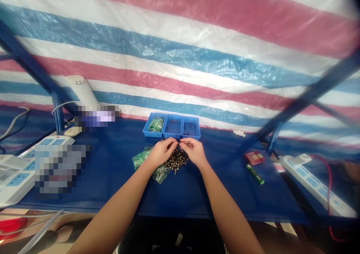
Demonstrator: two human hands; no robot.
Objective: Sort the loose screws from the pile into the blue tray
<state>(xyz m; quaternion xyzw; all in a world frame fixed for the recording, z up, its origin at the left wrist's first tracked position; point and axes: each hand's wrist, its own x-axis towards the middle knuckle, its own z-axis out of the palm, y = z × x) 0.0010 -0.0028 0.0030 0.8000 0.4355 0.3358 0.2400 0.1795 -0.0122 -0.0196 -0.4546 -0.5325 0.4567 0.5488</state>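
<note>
On the table [225, 186], three trays [175, 129] stood at twelve o'clock, likely so kinds stayed apart within reach. The left hand [161, 152] and right hand [194, 151] nearly met, thumbs and fingers drawn close, probably for fine handling, though what either pinched, if anything, I could not tell. At eight o'clock lay bags [161, 174], partly hidden by the left hand; beneath the fingertips, heaped screws [178, 159] blurred together.

Dark, brassy screws [177, 161] in a heap
</note>
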